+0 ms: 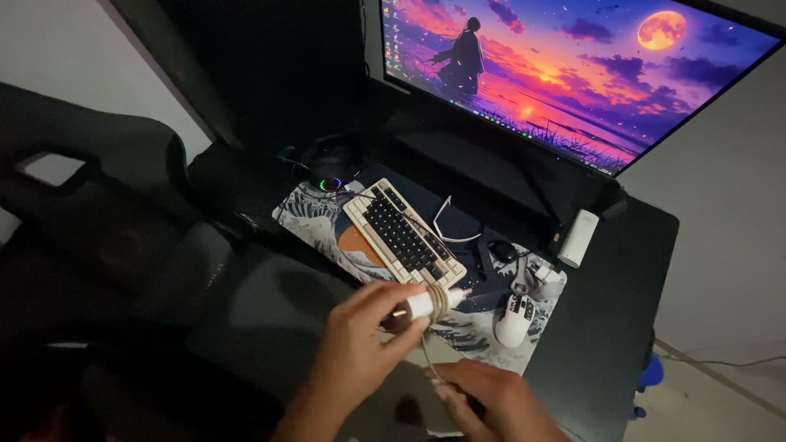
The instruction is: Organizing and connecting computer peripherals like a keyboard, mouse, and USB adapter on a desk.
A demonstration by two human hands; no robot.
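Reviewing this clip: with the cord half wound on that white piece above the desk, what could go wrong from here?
1. The left hand pinches the small white charger by its end only; it might twist loose and let the coiled cord unwind.
2. The cord's free run to the right hand could sag or snag.
3. The white mouse and keyboard lie just beyond and could be knocked.

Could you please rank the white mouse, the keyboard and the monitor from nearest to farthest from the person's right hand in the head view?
From the right hand:
1. White mouse, just above it on the desk mat.
2. Keyboard, up and to the left.
3. Monitor, at the desk's back.
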